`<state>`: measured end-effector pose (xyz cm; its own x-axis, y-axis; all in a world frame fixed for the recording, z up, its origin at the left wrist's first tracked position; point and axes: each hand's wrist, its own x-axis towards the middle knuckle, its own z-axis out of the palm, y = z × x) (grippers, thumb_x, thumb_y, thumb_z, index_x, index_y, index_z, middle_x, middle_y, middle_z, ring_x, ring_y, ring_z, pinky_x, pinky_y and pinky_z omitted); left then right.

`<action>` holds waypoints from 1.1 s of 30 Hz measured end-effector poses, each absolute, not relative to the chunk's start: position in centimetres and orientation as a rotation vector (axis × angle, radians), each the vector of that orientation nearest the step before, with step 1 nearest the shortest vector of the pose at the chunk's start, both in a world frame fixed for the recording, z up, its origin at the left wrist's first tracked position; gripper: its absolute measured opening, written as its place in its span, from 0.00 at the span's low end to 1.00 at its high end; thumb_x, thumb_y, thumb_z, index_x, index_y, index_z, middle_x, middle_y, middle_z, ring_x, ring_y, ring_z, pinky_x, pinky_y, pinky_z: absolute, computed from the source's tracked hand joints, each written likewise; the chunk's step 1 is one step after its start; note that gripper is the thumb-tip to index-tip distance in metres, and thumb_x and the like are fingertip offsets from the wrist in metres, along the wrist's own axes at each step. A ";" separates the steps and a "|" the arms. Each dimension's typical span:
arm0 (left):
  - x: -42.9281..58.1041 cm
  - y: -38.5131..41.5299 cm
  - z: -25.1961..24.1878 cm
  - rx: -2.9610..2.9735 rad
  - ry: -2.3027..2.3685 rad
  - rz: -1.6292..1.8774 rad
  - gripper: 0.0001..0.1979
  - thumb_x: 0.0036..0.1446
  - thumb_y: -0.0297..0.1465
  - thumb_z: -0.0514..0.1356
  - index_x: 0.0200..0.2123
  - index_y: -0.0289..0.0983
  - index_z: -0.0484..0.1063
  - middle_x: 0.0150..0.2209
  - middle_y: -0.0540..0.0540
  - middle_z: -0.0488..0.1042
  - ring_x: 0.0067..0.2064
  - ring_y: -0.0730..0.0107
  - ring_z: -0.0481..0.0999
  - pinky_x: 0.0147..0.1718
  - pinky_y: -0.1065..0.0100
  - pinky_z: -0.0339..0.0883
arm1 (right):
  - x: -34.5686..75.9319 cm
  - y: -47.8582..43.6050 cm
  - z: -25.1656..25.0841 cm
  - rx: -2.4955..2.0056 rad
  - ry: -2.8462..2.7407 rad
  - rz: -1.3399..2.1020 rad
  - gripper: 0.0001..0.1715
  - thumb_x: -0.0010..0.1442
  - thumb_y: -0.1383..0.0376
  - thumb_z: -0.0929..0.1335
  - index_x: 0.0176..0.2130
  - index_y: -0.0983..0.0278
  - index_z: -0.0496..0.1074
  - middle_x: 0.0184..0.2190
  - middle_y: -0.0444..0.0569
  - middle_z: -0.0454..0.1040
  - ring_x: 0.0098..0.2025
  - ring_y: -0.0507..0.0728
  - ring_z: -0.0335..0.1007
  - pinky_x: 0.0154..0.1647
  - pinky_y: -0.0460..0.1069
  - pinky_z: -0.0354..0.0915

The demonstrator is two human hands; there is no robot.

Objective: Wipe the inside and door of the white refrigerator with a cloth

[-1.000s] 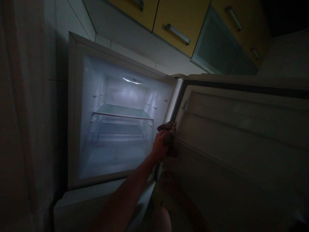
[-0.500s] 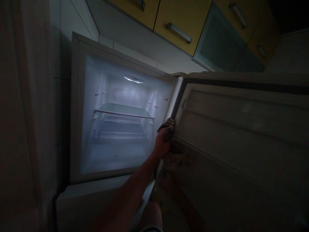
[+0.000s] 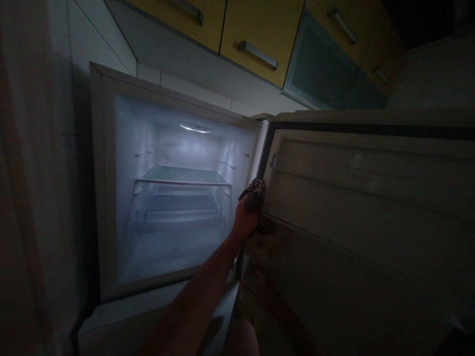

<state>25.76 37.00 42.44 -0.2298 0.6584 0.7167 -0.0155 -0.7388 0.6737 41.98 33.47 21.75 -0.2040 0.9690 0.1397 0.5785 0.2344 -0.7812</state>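
My left hand (image 3: pixel 248 210) reaches up from the bottom and is closed on a bunched brown patterned cloth (image 3: pixel 256 186). It presses the cloth to the inner hinge-side edge of the open fridge door (image 3: pixel 356 198). Below it, a dim hand and forearm, apparently my right hand (image 3: pixel 258 282), show against the dark lower door. Its fingers are too dark to make out. Left of the door is the lit fridge compartment (image 3: pixel 185 146), with a glass shelf (image 3: pixel 181 174) and a clear drawer or rack (image 3: pixel 180 211) under it.
Yellow wall cabinets (image 3: pixel 260 29) with metal handles hang above the fridge, beside a frosted glass panel (image 3: pixel 319 64). A tiled wall (image 3: pixel 100 39) stands at the left. The lower fridge door (image 3: pixel 122 321) lies beneath the compartment; a knee (image 3: pixel 241 338) shows at the bottom.
The view has shifted, so the fridge sits slightly further left and its compartment lower. My left hand stays with the cloth at the door's hinge-side edge.
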 end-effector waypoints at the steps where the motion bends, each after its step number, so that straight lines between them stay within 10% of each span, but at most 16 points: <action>1: 25.7 37.5 43.8 1.581 0.743 2.025 0.18 0.60 0.33 0.67 0.52 0.36 0.80 0.50 0.42 0.85 0.51 0.57 0.83 0.57 0.54 0.77 | 42.0 33.4 21.7 -1.430 -1.882 0.806 0.44 0.56 0.45 0.76 0.63 0.65 0.75 0.63 0.61 0.77 0.68 0.72 0.71 0.69 0.60 0.67; 15: 23.8 39.9 62.1 1.775 0.468 2.204 0.15 0.54 0.39 0.72 0.44 0.40 0.83 0.44 0.45 0.86 0.46 0.57 0.82 0.49 0.56 0.78 | 41.2 31.1 23.4 -1.516 -1.893 1.046 0.54 0.62 0.48 0.73 0.76 0.70 0.60 0.71 0.64 0.67 0.71 0.68 0.69 0.69 0.55 0.66; 27: 20.4 38.5 55.5 1.559 0.671 1.691 0.28 0.40 0.46 0.80 0.42 0.35 0.85 0.40 0.42 0.86 0.42 0.57 0.83 0.52 0.53 0.77 | 41.0 30.9 23.5 -1.584 -1.891 0.978 0.52 0.60 0.53 0.75 0.76 0.66 0.62 0.72 0.62 0.67 0.71 0.69 0.68 0.71 0.57 0.65; 33: 22.6 38.6 61.6 1.406 0.401 2.123 0.29 0.46 0.50 0.77 0.45 0.37 0.83 0.47 0.41 0.86 0.48 0.57 0.84 0.53 0.56 0.78 | 40.5 30.5 24.3 -1.642 -1.881 0.988 0.53 0.60 0.53 0.75 0.76 0.66 0.62 0.70 0.62 0.69 0.71 0.69 0.69 0.67 0.53 0.68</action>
